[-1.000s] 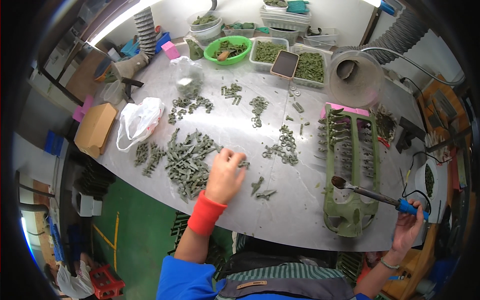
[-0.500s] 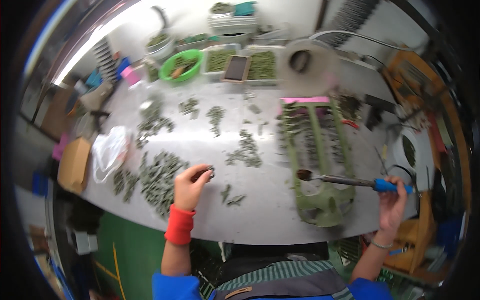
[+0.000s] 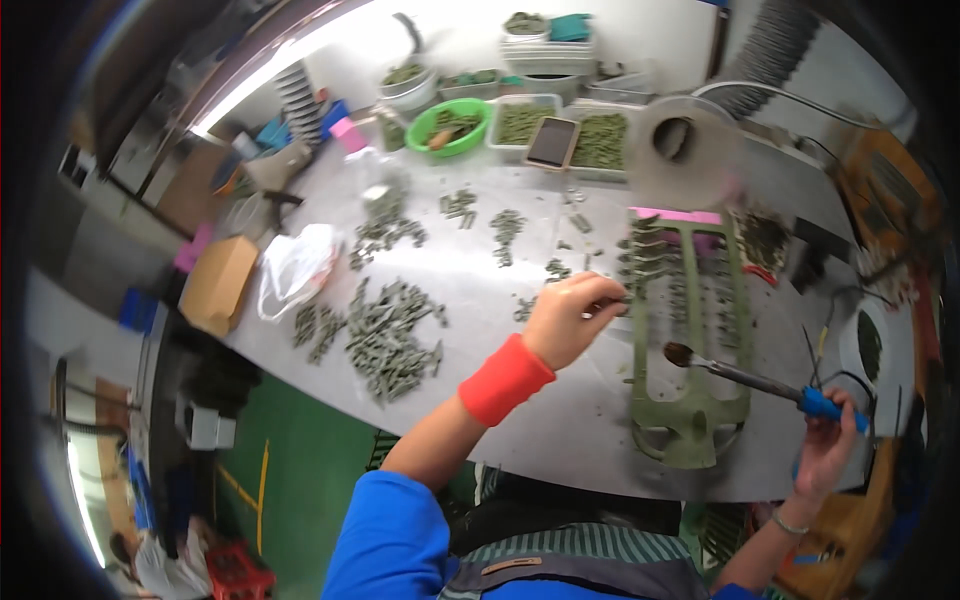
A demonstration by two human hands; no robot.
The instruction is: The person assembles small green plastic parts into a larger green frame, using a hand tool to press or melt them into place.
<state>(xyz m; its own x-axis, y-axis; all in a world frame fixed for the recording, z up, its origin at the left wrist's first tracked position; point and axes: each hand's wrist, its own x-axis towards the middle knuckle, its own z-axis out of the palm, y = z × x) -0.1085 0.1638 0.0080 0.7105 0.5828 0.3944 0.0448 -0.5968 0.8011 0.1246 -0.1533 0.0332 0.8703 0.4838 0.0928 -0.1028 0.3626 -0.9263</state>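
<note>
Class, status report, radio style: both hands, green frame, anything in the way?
Left hand: by green frame's left edge, grip unclear. Right hand: holding blue-handled tool. Frame: on table. Possible obstacle: tool, overlapping frame in view.

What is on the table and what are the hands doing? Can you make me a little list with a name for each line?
Left hand: pinched, near the left side of the green frame; too blurry to tell what it holds
Right hand: holds a blue-handled tool with a brush-like tip
Middle: a heap of small grey-green parts
Left side: a white plastic bag and a brown box
Back: a bright green bowl; a phone-like slab on tubs of green pieces
</note>
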